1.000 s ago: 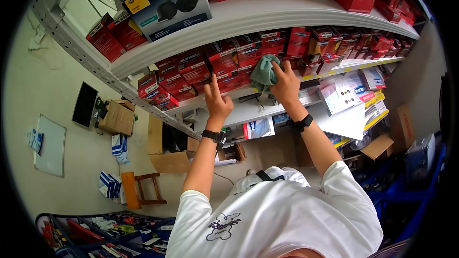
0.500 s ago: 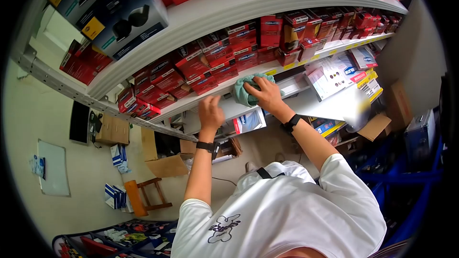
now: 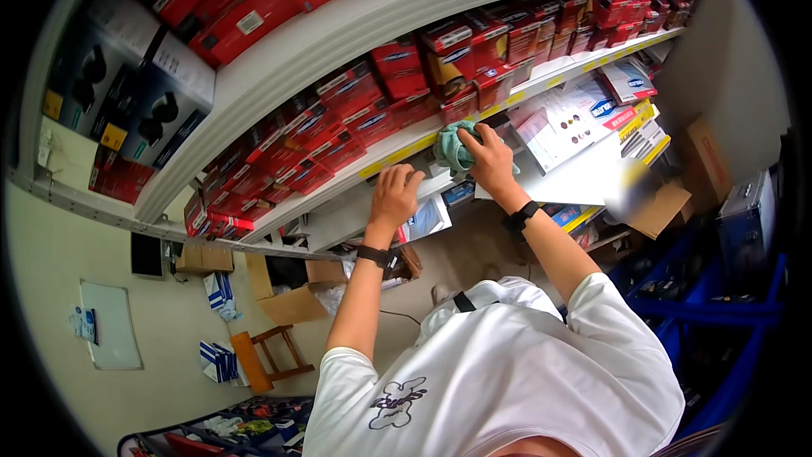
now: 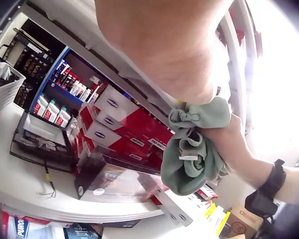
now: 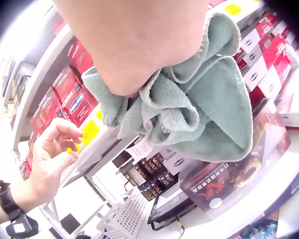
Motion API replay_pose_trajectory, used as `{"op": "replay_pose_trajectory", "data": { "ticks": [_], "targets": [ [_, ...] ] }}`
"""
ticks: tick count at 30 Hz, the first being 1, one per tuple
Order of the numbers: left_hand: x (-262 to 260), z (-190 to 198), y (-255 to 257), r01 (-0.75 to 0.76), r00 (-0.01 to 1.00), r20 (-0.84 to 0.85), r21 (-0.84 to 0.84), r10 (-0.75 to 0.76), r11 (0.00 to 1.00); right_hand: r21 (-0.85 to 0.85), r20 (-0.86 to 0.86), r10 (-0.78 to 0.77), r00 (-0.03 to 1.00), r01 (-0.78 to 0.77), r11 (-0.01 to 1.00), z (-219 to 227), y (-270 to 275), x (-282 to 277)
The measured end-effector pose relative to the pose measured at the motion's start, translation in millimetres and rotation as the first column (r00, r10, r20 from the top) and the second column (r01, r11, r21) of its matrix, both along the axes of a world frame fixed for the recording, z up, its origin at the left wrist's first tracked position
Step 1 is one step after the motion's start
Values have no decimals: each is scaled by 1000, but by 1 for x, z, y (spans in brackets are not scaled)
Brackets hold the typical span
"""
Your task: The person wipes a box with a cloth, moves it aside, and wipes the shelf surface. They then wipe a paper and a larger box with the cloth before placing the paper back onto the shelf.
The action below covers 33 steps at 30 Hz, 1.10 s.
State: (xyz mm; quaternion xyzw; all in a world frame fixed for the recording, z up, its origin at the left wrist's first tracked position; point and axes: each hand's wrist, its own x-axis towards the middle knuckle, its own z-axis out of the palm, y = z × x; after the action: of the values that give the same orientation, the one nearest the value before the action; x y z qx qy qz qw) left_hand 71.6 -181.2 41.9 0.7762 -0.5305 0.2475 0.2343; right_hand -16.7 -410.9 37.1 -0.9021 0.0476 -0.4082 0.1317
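A green cloth is bunched in my right hand, at the yellow-marked front edge of the shelf that bears red boxes. In the right wrist view the cloth hangs in folds with a white tag. To its left, my left hand is by the same edge with fingers bent and nothing in them; the right wrist view shows this left hand beside a yellow label. Whether its fingertips touch the edge I cannot tell.
Rows of red boxes line the shelf behind the hands. An upper shelf overhangs them. Below are papers, a white basket and a dark box. A cardboard box stands on the floor at left.
The view has shifted along the shelf to the right. Both hands have come down from the red boxes to the shelf's front edge; the left hand's pointing finger has bent. The cloth remains in my right hand.
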Motion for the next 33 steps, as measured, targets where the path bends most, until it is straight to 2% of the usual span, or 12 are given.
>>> {"op": "replay_pose_trajectory", "data": {
  "ticks": [3,8,12,15,18,19,20,22,24,26,27,33],
  "targets": [
    [-4,3,-30,82,997,-11,24,-82,996,29,12,-46,999,45,999,1,-22,-5],
    [-10,7,-76,103,994,-39,103,-100,989,85,3,-112,994,111,990,3,-76,-19],
    [-17,8,-115,149,988,-67,151,-141,977,99,30,-164,986,160,982,22,-115,-29],
    [-26,11,-146,211,977,-48,134,-206,968,200,70,-266,961,247,948,47,-137,-34],
    [-33,18,-178,276,961,-42,91,-273,957,126,161,-245,956,226,966,62,-162,-23],
    [-34,22,-187,282,959,-26,116,-281,952,99,91,-206,974,197,975,62,-167,-20],
    [-36,26,-197,295,955,-26,114,-294,949,-5,-12,-190,982,190,982,59,-171,-17],
    [-40,33,-220,228,973,31,37,-229,973,-42,-62,-162,985,160,986,56,-174,-15],
    [-38,34,-241,214,976,35,54,-216,975,-76,-75,-186,980,181,981,52,-181,-12],
    [-35,38,-263,124,991,39,48,-126,991,-32,-120,-175,977,172,984,51,-183,-10],
    [-32,36,-271,115,992,31,88,-118,989,-64,-134,-200,971,193,979,51,-185,-10],
    [-23,27,-304,200,980,8,27,-200,979,-59,-153,-287,946,281,958,48,-204,-15]
  ]
}}
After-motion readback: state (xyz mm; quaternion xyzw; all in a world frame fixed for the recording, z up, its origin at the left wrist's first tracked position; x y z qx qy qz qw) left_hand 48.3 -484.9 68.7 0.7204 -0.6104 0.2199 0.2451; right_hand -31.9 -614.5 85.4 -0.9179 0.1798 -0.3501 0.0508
